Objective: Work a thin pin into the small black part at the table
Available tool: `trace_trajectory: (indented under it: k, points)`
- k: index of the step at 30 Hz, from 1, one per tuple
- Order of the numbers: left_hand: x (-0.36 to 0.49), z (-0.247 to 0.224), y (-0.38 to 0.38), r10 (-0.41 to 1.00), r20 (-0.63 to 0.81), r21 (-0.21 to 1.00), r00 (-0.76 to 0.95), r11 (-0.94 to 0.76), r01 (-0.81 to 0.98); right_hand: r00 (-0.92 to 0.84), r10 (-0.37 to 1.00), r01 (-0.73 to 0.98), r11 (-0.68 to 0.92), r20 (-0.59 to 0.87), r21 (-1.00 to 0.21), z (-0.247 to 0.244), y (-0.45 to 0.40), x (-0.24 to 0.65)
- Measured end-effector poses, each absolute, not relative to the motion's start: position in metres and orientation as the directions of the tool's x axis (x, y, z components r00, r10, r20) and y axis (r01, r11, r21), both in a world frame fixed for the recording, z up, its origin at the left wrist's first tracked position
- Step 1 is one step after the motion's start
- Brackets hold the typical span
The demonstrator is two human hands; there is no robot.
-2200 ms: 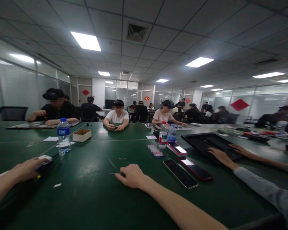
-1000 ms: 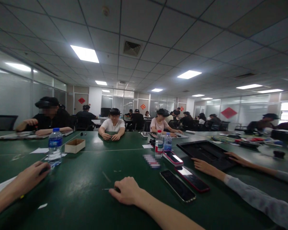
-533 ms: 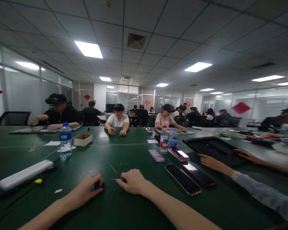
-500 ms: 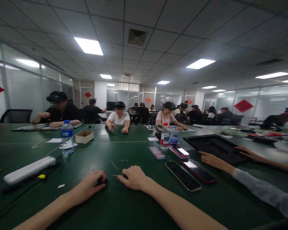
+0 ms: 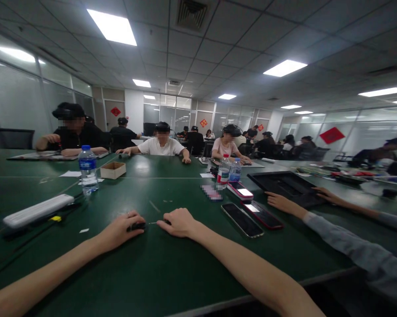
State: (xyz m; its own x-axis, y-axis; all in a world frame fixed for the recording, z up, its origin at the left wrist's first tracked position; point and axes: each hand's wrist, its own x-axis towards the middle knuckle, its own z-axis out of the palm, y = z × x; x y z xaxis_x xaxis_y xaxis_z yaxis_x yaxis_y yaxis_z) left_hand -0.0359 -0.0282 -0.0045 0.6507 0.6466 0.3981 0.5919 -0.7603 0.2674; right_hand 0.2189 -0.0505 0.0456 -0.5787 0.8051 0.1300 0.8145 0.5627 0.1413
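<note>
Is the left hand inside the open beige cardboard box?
No, the left hand holds a small black object on the green table, apart from the box.

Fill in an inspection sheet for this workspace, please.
Surface: green table, pale marks, white scrap.
Things in hand: small dark object; mostly hidden item with thin pale end.
Clutter: phones, three bottles, open box, long white bar.
Hands: left hand curled round the dark object; right hand curled over the hidden item.
Cables: dark cable near the white bar, yellow piece beside it.
Surroundings: another person's hands at a black panel; people seated beyond.
</note>
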Motion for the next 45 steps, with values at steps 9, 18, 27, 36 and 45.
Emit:
trace_trajectory:
  k: [9, 18, 27, 36, 45]
  points:
    - [-0.037, -0.011, -0.028, 0.555, 0.468, 0.093, 0.688, -0.805, 0.586, -0.626, 0.769, 0.777, 0.604, 0.127, 0.177, 0.040, -0.054, 0.213]
    - [-0.038, -0.009, -0.030, 0.548, 0.463, 0.026, 0.697, -0.794, 0.607, -0.603, 0.788, 0.796, 0.586, 0.125, 0.149, 0.039, -0.054, 0.213]
    - [-0.039, -0.009, -0.030, 0.543, 0.446, 0.090, 0.712, -0.819, 0.567, -0.593, 0.796, 0.803, 0.574, 0.124, 0.162, 0.039, -0.055, 0.210]
    - [-0.039, -0.004, -0.032, 0.524, 0.433, 0.093, 0.734, -0.836, 0.541, -0.586, 0.796, 0.807, 0.559, 0.151, 0.190, 0.039, -0.056, 0.208]
    - [-0.038, -0.002, -0.034, 0.523, 0.469, 0.090, 0.711, -0.830, 0.551, -0.579, 0.804, 0.812, 0.554, 0.136, 0.183, 0.040, -0.057, 0.207]
